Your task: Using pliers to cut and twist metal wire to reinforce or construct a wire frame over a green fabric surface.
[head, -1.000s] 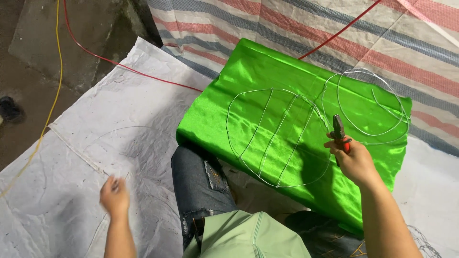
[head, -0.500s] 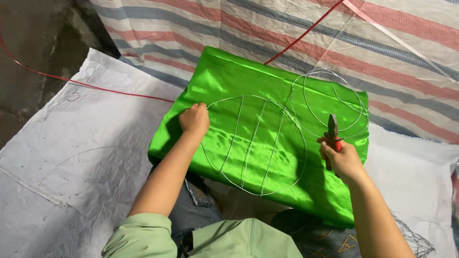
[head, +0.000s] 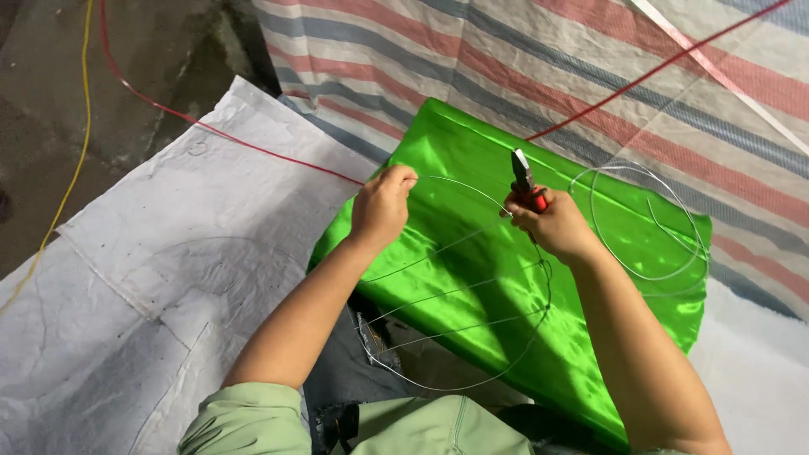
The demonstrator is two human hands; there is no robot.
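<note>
My left hand (head: 383, 205) pinches the top of a round wire frame (head: 472, 291) with several cross wires, lifted above a folded sheet of shiny green fabric (head: 472, 219). My right hand (head: 552, 226) grips red-handled pliers (head: 524, 179), jaws pointing up, beside the frame's upper right edge. A second loose wire hoop (head: 645, 221) lies on the green fabric to the right of my right hand.
A white woven sheet (head: 168, 278) covers the floor at left. A red, white and blue striped tarp (head: 548, 67) lies beyond the fabric. A red cord (head: 211, 126) and a yellow cord (head: 80, 152) run across the bare floor at upper left.
My left hand came up from the white sheet onto the fabric and took hold of the wire frame. The frame is now lifted toward me, and my right hand with the pliers moved left to it.
</note>
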